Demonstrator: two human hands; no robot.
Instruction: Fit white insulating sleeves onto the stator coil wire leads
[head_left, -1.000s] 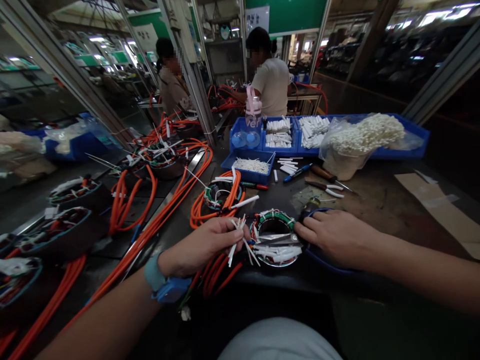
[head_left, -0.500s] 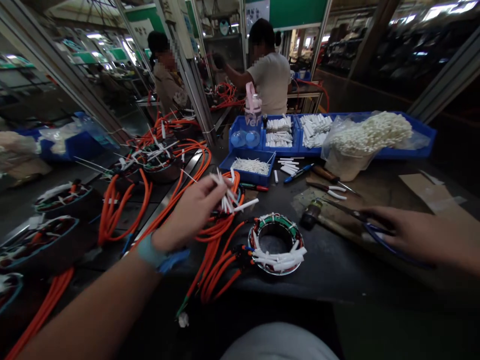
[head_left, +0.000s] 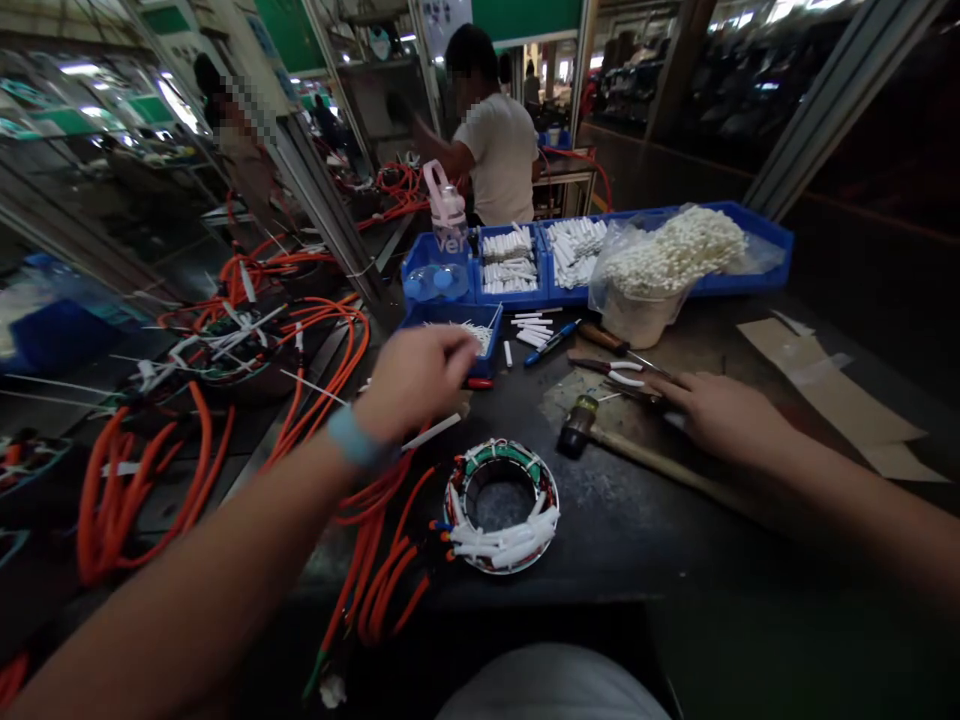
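Observation:
My left hand [head_left: 420, 375] is over the small blue tray [head_left: 491, 340] of thin white sticks [head_left: 476, 335]. Its fingers are curled, and whatever they hold is hidden. My right hand [head_left: 720, 410] is low over the bench, fingers forward on a pair of scissors that it mostly covers. The white-handled pliers [head_left: 619, 370] lie just beyond those fingertips. A ring-shaped motor stator [head_left: 504, 507] lies between my arms, with white sleeves across its front and orange cables [head_left: 382, 590] leading left.
A dark-headed mallet [head_left: 579, 425], a blue pen [head_left: 551, 343] and a wooden-handled tool [head_left: 604, 338] lie on the bench. Behind them are blue bins [head_left: 544, 285] of white tubes and a bagged tub [head_left: 643, 315]. More cabled stators [head_left: 244, 360] stand left. A person [head_left: 499, 150] works beyond.
The view has turned right. My left hand has moved over the small tray, and its bundle of white sticks no longer shows. My right hand has moved inward, toward the pliers.

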